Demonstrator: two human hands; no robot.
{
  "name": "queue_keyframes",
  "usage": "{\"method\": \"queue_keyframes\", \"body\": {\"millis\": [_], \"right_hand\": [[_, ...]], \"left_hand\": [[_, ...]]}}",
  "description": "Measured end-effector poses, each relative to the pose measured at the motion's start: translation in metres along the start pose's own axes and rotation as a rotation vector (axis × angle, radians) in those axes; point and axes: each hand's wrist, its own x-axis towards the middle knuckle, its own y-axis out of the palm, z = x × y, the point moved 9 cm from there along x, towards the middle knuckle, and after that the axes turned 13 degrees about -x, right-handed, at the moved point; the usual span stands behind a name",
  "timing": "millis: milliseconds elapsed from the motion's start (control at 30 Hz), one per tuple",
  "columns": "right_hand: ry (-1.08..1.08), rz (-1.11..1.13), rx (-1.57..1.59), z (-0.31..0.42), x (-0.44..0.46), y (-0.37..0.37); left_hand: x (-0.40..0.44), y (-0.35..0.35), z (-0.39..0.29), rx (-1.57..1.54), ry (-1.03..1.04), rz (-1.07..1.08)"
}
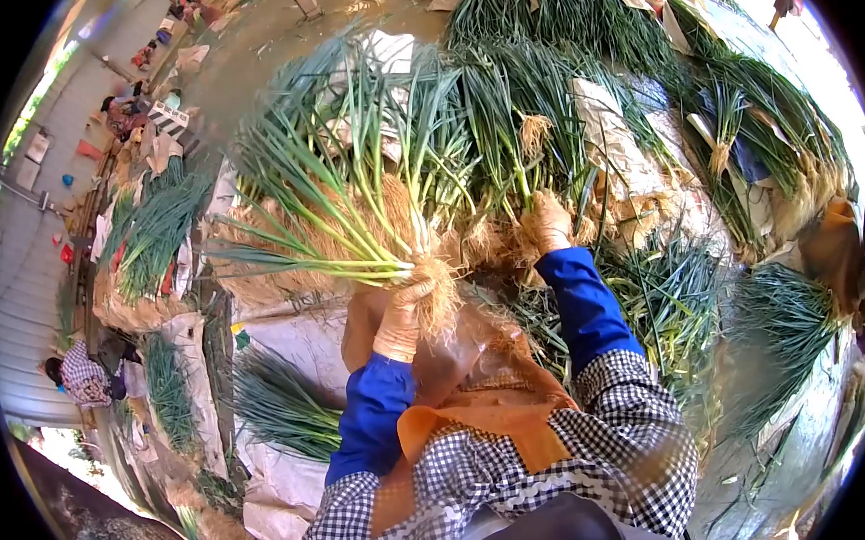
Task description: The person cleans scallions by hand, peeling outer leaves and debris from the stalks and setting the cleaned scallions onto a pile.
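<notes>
A fanned bunch of green onions (368, 236) is in my left hand (406, 319), gloved and closed around the root end. Its pale stringy roots (437, 294) hang over the fingers, and the leaves spread up and to the left. My right hand (549, 222), also gloved, is closed at the root end of a green onion stalk (521, 177) at the edge of the pile. That hand's fingertips are partly hidden among the roots. Just beyond both hands lies the large pile of green onions (488, 94), roots toward me.
Loose leaves (670, 303) litter the ground right of my right arm. Separate bundles lie at lower left (282, 407) and right (787, 317). More onions (165, 224) rest on sacking at left. A person in a checked top (85, 372) sits far left, with other people farther back.
</notes>
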Motion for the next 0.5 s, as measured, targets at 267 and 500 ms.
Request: {"method": "queue_keyframes", "body": {"millis": [267, 500], "right_hand": [[0.022, 0.247, 0.05, 0.005, 0.012, 0.003], [0.038, 0.588, 1.074, 0.017, -0.107, -0.002]], "left_hand": [[0.0, -0.001, 0.055, -0.134, -0.101, 0.066], [-0.03, 0.019, 0.133, -0.393, -0.359, -0.057]]}}
